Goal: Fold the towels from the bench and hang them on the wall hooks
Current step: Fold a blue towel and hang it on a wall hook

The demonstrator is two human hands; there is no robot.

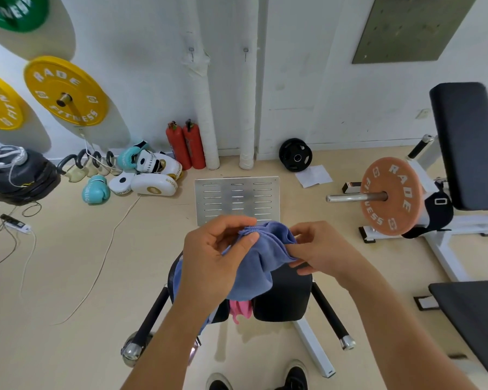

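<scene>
Head view: blue towel [261,260] held up above black padded surface [285,294], both hands at its hemmed top edge, likely hunting corners to start fold. Left hand [212,257] fingers [248,240] clamped on hem; right hand [319,249] fingers pinching edge just beside. Rest hangs free, so cloth can drop straight. Pink towel [240,308] waits beneath on surface. Wall hooks [191,50] ahead on wall, bare.
</scene>
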